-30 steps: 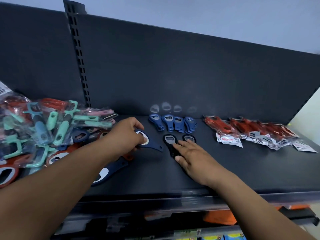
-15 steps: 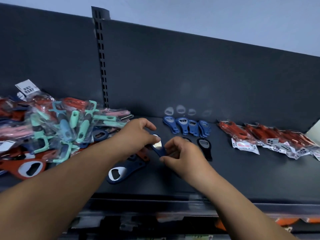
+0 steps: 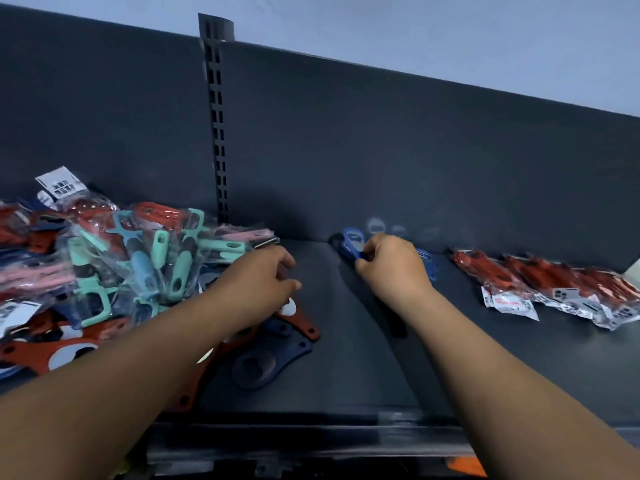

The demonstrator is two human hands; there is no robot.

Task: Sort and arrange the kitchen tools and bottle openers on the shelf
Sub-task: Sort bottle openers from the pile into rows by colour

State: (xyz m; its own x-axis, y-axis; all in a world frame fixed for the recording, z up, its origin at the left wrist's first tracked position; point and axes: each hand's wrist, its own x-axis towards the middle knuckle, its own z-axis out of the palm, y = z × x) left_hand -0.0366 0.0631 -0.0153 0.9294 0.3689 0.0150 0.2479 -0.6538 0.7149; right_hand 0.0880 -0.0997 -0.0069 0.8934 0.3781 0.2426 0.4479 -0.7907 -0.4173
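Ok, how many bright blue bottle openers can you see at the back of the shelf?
2 show: one blue opener pinched in the right hand, and a second opener just right of that hand. More may be hidden behind it.

- Two hands over the shelf (image 3: 346, 382): the left hand (image 3: 256, 282) at nine o'clock, the right hand (image 3: 391, 268) toward one o'clock.
- Two small blue bottle openers (image 3: 351, 242) show at twelve o'clock, one on each side of the right hand; any others are hidden under it.
- At least three large flat red openers (image 3: 301, 322) at eight o'clock.
- One large dark blue opener (image 3: 270, 362) among them.
- About four red bagged packs (image 3: 485, 271) at three o'clock, overlapping.
- A heap of bagged peelers (image 3: 156, 258) at nine o'clock, too tangled to count.
- One slotted upright (image 3: 216, 133).
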